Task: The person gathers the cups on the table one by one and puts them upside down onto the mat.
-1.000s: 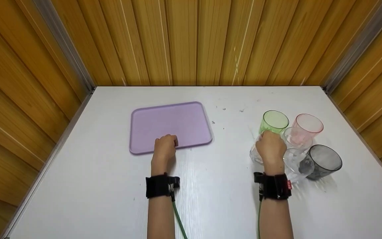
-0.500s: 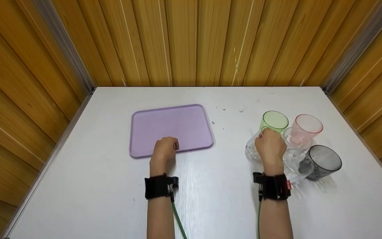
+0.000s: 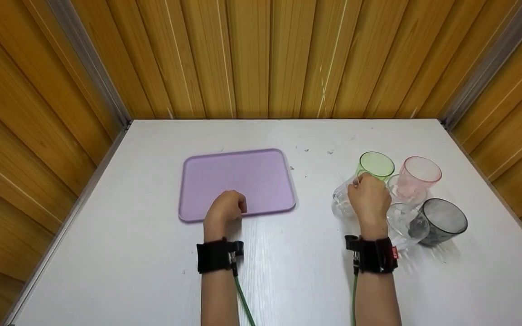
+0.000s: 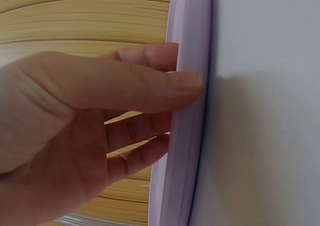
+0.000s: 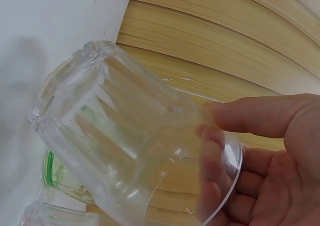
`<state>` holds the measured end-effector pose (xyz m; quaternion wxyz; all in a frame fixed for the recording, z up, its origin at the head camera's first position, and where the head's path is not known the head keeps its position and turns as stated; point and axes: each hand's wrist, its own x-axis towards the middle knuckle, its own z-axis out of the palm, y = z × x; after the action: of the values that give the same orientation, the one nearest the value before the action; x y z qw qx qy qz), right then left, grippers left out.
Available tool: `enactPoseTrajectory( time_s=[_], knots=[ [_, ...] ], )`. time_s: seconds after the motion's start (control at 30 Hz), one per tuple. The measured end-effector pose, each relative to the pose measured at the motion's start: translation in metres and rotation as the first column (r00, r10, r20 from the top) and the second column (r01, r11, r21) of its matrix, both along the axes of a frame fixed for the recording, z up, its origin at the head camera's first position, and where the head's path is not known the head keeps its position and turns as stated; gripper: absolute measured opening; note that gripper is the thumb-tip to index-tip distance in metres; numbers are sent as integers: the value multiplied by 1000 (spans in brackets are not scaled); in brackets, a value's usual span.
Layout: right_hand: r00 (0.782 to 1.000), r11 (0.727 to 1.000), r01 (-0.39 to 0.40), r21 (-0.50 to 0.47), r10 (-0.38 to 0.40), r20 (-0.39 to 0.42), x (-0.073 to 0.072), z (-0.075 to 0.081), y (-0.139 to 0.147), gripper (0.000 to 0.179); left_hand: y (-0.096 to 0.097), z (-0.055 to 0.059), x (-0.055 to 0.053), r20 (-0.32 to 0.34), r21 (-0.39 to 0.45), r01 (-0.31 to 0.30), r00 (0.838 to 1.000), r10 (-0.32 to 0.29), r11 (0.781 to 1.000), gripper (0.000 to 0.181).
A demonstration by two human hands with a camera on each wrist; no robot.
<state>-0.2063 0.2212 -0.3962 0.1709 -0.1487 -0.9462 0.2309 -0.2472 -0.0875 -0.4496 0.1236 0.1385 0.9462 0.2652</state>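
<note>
On the left side of the table lies a purple rectangular tray [image 3: 243, 179]. My left hand [image 3: 225, 207] pinches its near edge; in the left wrist view the thumb presses the outer side of the rim [image 4: 187, 136] and the fingers reach over the inside. A clear faceted drinking glass [image 5: 115, 131] is in my right hand [image 3: 369, 199], gripped at the rim with thumb outside and fingers inside the mouth. It is tilted, its thick base pointing left in the head view, and the hand hides part of it there.
Around the right hand stand a green glass [image 3: 376, 164], a pink glass [image 3: 422, 171], a grey glass [image 3: 444, 219] and two more clear glasses, one nearer [image 3: 408, 226] and one beside the pink one [image 3: 394, 185]. Wood-patterned walls [image 3: 270, 59] enclose the white table [image 3: 288, 271].
The tray has slid a little toward me under my left hand. In my right hand the clear glass has tipped further, its base swinging left.
</note>
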Motion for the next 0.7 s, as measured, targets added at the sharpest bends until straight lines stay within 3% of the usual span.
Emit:
enactPoseTrajectory(
  time_s=[0.2,0.47,0.7],
  knots=[
    [1000,1000,-8,-14,7,-15,0,1,-1,14,-1,1,2,16,6,22,1000,-22,1000,25],
    [994,999,-25,-28,22,-106,-1,-2,-4,11,-2,3,4,59,16,35,998,-36,999,23],
    [995,999,-31,-41,27,-94,-1,0,-4,14,0,7,9,110,7,35,993,-36,999,19]
  ],
)
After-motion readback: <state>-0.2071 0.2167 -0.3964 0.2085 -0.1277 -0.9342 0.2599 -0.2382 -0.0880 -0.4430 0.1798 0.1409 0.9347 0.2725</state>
